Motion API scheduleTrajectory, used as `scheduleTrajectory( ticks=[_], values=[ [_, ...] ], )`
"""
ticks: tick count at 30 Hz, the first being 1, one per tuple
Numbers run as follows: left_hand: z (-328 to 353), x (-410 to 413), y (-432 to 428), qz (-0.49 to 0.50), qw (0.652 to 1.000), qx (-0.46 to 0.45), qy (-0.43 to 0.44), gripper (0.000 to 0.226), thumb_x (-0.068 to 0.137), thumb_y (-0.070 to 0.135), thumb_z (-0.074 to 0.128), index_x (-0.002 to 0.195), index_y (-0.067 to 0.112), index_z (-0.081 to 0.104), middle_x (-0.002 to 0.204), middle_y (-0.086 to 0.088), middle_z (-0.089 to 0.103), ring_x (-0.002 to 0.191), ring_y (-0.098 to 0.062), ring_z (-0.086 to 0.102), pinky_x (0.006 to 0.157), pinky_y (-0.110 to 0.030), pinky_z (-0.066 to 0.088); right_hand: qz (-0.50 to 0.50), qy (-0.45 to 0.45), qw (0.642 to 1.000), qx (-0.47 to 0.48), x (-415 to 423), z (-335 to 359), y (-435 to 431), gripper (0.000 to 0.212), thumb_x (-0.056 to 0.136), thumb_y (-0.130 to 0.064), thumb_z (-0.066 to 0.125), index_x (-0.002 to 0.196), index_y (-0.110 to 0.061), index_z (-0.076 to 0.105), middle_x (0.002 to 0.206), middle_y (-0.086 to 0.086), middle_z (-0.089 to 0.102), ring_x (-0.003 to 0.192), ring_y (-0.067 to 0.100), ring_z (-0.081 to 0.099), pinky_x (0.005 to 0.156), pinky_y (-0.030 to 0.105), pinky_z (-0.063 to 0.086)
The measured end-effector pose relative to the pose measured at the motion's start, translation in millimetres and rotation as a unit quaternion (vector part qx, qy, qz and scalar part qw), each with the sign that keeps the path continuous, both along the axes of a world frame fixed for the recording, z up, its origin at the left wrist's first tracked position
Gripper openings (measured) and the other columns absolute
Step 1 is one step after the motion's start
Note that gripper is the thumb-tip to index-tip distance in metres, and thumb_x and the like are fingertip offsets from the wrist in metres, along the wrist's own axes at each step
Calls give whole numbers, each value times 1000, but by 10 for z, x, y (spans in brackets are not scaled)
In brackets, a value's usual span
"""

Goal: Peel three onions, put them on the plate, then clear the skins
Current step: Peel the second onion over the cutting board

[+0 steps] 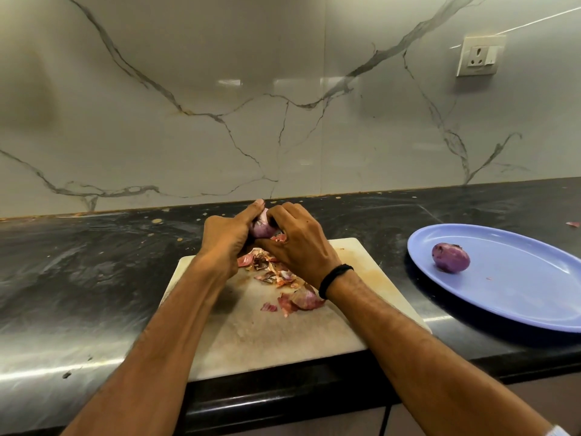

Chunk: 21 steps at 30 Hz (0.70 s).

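Observation:
A purple onion is held above the far edge of the white cutting board. My left hand grips it from the left, thumb over its top. My right hand closes on it from the right, fingertips at a flake of skin. Loose reddish onion skins lie in a scatter on the board beneath my hands. One peeled onion rests on the blue plate at the right.
The board sits at the front edge of a black stone counter. A marble backsplash rises behind, with a wall socket at the upper right. A small skin scrap lies on the counter beyond the plate.

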State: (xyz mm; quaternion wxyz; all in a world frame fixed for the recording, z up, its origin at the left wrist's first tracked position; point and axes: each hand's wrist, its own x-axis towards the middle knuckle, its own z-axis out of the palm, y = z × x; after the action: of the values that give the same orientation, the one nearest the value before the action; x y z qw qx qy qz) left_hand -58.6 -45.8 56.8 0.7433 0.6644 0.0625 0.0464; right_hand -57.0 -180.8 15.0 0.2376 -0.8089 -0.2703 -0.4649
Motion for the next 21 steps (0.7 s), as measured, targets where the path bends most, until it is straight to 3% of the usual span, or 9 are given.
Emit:
scheduleTrajectory(
  ticks=[5, 8, 12, 16, 21],
  values=[
    [70, -30, -16, 2, 996, -78, 36, 35, 87, 36, 77, 100, 6, 65, 97, -12, 70, 83, -23, 69, 64, -35, 60, 34, -26, 998, -52, -103, -61, 134, 8, 88, -2, 68, 89, -1, 60, 81, 12, 62, 68, 15, 51, 63, 25, 47],
    [73, -4, 19, -6, 994, -98, 50, 38, 90, 40, 72, 107, 7, 63, 100, -14, 70, 87, -23, 70, 61, -33, 59, 18, -17, 1000, -6, -88, -20, 180, 12, 88, -5, 70, 86, -2, 58, 78, 6, 57, 65, 9, 44, 61, 14, 40],
    [90, -3, 76, -27, 989, -136, 53, 32, 99, 36, 56, 99, 6, 67, 81, -14, 71, 65, -18, 61, 54, -26, 47, -21, -8, 996, 87, -52, 20, 51, 20, 86, -6, 71, 80, -8, 52, 78, -3, 46, 64, 6, 36, 58, 10, 35],
    [94, 8, 110, -70, 986, -140, 51, 37, 99, 29, 44, 96, 3, 70, 79, -12, 68, 61, -15, 55, 52, -24, 40, -30, 15, 991, 127, -40, 47, -56, 24, 81, -8, 76, 97, -5, 58, 94, 5, 56, 81, 5, 46, 73, 3, 40],
    [93, -61, 37, -77, 989, -113, 50, 34, 103, 31, 44, 99, 7, 67, 79, -12, 67, 62, -16, 55, 53, -25, 41, 4, 2, 996, 84, -75, 62, 14, 35, 84, 1, 69, 118, -4, 60, 109, 10, 59, 94, 15, 59, 86, 5, 43]
  ],
)
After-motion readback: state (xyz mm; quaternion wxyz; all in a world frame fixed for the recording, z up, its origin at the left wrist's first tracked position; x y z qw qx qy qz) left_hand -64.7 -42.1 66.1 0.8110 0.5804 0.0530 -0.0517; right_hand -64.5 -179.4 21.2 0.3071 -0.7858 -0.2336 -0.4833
